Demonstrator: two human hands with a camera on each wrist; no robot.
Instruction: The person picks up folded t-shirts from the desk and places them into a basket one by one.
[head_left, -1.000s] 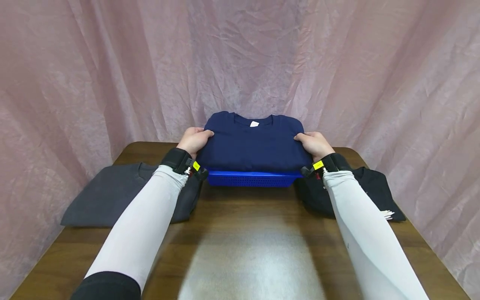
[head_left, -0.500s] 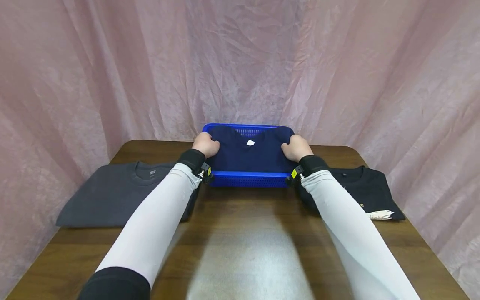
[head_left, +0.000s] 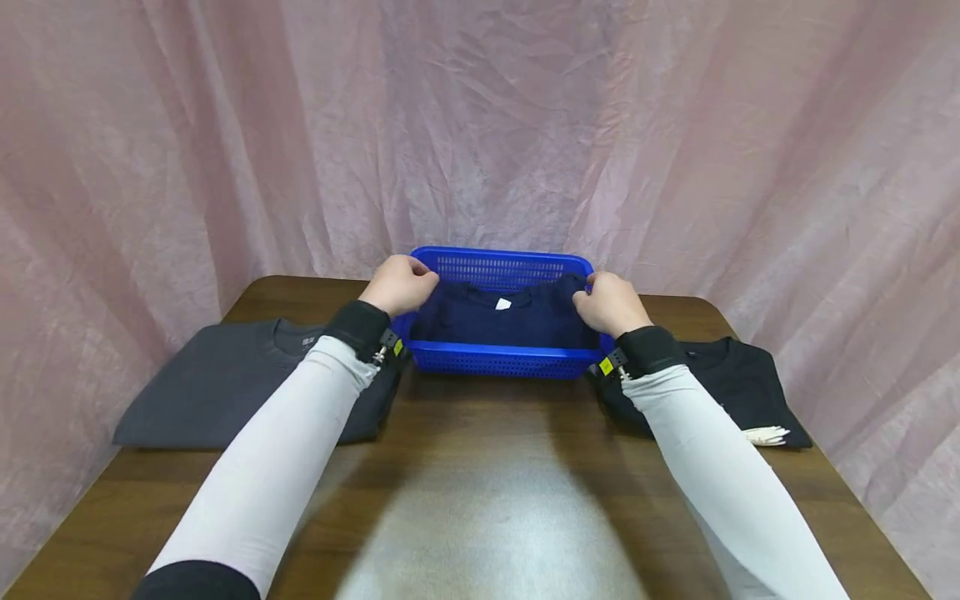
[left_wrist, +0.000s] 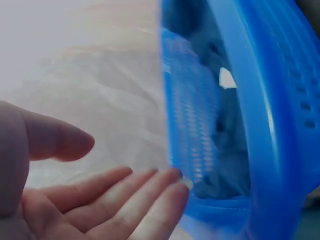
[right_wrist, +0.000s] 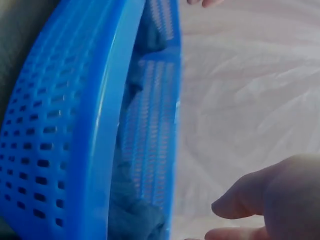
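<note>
A navy T-shirt (head_left: 510,325) with a white neck label lies inside the blue plastic basket (head_left: 510,353), its collar toward the back. My left hand (head_left: 400,285) is over the basket's left rim; in the left wrist view its fingers are straight and apart from the thumb, with nothing between them. By the right rim is my right hand (head_left: 611,304), thumb and fingers apart and holding nothing in the right wrist view, where part of the hand is cut off by the frame.
A folded dark grey T-shirt (head_left: 210,387) lies on the wooden table (head_left: 480,467) at the left. On the right lies a folded black T-shirt (head_left: 738,383) with a pale print, partly behind my right sleeve. A pink curtain (head_left: 495,125) hangs behind the table.
The navy T-shirt has gone down into the basket from above it. Both hands have let go of it and moved outward to the basket's sides.
</note>
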